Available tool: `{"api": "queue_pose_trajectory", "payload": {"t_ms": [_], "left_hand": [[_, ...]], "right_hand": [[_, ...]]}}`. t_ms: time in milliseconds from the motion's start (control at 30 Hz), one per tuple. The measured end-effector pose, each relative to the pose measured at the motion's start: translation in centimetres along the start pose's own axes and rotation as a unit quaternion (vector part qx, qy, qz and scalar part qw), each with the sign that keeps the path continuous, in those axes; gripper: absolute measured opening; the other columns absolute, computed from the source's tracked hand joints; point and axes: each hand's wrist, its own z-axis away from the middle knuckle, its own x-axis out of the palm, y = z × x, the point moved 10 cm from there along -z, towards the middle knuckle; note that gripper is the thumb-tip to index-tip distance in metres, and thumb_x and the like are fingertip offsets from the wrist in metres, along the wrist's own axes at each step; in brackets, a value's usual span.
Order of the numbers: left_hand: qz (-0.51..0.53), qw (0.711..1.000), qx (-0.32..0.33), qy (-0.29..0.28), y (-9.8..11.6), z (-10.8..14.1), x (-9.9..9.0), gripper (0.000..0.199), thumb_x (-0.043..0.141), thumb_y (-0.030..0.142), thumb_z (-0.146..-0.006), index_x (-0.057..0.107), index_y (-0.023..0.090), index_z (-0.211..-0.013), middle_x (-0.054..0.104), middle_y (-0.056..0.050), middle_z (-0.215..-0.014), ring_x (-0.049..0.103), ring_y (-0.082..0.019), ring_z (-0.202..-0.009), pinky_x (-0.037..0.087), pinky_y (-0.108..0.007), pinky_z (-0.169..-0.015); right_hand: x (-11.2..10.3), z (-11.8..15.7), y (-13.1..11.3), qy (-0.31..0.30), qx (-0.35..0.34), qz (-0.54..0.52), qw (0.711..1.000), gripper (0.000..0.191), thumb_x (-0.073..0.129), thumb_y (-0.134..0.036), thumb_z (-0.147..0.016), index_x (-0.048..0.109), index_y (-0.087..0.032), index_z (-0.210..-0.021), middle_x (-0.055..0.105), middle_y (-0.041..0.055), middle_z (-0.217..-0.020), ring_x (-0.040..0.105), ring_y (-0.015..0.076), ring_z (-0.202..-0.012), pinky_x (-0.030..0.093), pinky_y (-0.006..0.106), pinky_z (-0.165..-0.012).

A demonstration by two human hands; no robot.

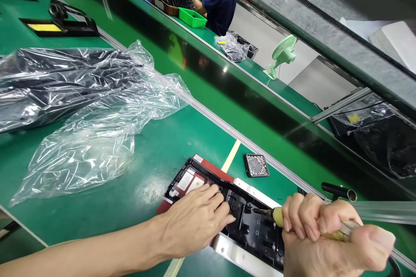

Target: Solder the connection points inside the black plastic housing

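Note:
A long black plastic housing (238, 212) lies with its ribbed inside facing up, held between white blocks (248, 257) on a dark red base (211, 168). Fingers bent and close together, my left hand (203, 216) presses down on the housing's left-middle part; the fingertips are partly hidden. White labels (185, 180) show at the housing's left end. My right hand (325, 229) is wrapped round a yellow power screwdriver (277, 216). The screwdriver's dark bit points left and reaches into the housing near its middle; whether a screw is under it I cannot tell.
A small black tray of screws (256, 165) sits beyond the housing. Clear plastic bags (97, 108) with dark parts cover the left bench. A green conveyor belt (208, 82) runs beyond. Across it are a co-worker (221, 8), a green basket (192, 17) and a fan (284, 52).

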Motion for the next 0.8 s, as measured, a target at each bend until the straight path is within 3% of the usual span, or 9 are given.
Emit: {"api": "queue_pose_trajectory", "payload": {"t_ms": [167, 400, 800], "left_hand": [[-0.008, 1.0, 0.002, 0.002, 0.18, -0.02, 0.07, 0.028, 0.049, 0.028, -0.104, 0.054, 0.017, -0.079, 0.053, -0.004, -0.071, 0.05, -0.024, -0.068, 0.04, -0.04, -0.06], [0.001, 1.0, -0.008, -0.002, 0.13, 0.05, 0.04, 0.026, 0.051, 0.028, -0.103, 0.053, 0.017, -0.08, 0.056, -0.005, -0.075, 0.052, -0.025, -0.071, 0.045, -0.041, -0.064], [0.006, 1.0, -0.011, -0.006, -0.08, -0.01, 0.32, 0.026, 0.053, 0.027, -0.102, 0.054, 0.017, -0.078, 0.055, -0.005, -0.074, 0.05, -0.024, -0.072, 0.044, -0.04, -0.065]], "right_hand": [[-0.06, -0.04, 0.12, -0.023, 0.002, 0.002, 1.0, 0.036, 0.042, -0.04, -0.091, 0.051, -0.021, -0.061, 0.035, -0.0035, -0.044, 0.033, 0.0112, -0.034, 0.033, 0.026, -0.035], [0.15, -0.18, 0.23, -0.009, 0.008, 0.01, 1.0, 0.038, 0.041, -0.042, -0.092, 0.049, -0.022, -0.061, 0.032, -0.0045, -0.044, 0.03, 0.0102, -0.035, 0.032, 0.026, -0.035], [0.11, -0.1, 0.37, -0.022, 0.017, -0.001, 1.0, 0.039, 0.044, -0.045, -0.092, 0.052, -0.021, -0.063, 0.034, -0.0047, -0.046, 0.032, 0.0097, -0.037, 0.035, 0.025, -0.038]]}}
